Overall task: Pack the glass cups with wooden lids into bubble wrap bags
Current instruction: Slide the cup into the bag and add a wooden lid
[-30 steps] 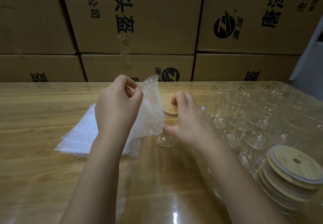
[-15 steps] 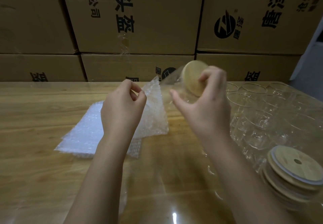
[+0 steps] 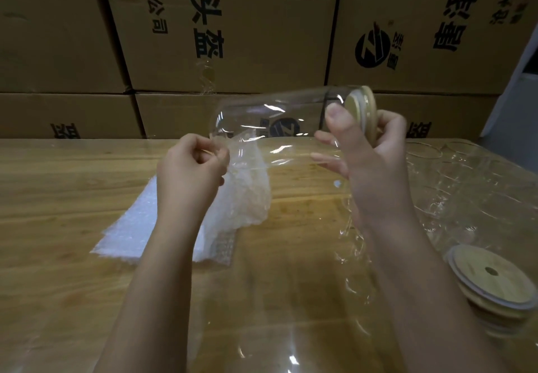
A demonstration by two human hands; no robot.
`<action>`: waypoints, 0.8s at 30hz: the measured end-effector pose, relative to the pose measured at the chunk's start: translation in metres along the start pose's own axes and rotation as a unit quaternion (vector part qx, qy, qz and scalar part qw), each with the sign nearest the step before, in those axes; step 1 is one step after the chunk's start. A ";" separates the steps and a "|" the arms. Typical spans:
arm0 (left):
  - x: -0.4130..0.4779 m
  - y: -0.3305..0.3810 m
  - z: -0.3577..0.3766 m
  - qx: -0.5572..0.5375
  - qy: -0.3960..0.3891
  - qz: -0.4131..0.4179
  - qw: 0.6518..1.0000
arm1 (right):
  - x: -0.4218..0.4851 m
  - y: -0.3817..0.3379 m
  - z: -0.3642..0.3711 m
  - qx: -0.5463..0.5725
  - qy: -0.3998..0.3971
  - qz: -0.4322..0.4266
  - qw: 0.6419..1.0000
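Centre frame: glass cup (image 3: 276, 116) meets bubble wrap bag (image 3: 247, 189).
Her right hand (image 3: 375, 169) grips the sideways cup; left hand (image 3: 192, 169) pinches the bag.

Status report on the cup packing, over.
Left hand pinches bubble wrap bag. Right hand grips lidded glass cup sideways, base toward bag, not yet in. Nothing blocking.

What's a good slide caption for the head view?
Right hand holds a lidded cup sideways, base toward the bag pinched by the left hand.
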State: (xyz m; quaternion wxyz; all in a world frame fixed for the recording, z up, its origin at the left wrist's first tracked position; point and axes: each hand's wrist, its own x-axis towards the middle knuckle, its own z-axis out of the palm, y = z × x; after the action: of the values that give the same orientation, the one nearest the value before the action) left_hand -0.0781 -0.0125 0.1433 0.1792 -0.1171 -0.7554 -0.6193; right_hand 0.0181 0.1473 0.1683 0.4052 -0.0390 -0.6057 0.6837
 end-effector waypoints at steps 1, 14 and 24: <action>0.002 0.000 -0.001 -0.035 -0.003 -0.012 0.999 | 0.000 -0.001 0.000 -0.023 0.005 -0.005 1.000; 0.010 0.013 0.011 -0.141 -0.046 -0.026 0.989 | -0.001 -0.013 0.004 -0.324 -0.024 -0.134 0.936; -0.021 0.013 0.025 -0.161 -0.071 0.064 0.982 | 0.001 0.014 0.007 -0.385 -0.121 -0.154 0.902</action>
State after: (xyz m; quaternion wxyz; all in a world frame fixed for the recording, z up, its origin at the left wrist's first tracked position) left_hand -0.0569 0.0158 0.1414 0.1433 -0.2358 -0.6475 -0.7104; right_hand 0.0064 0.1426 0.1582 0.3822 -0.0148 -0.8648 0.3251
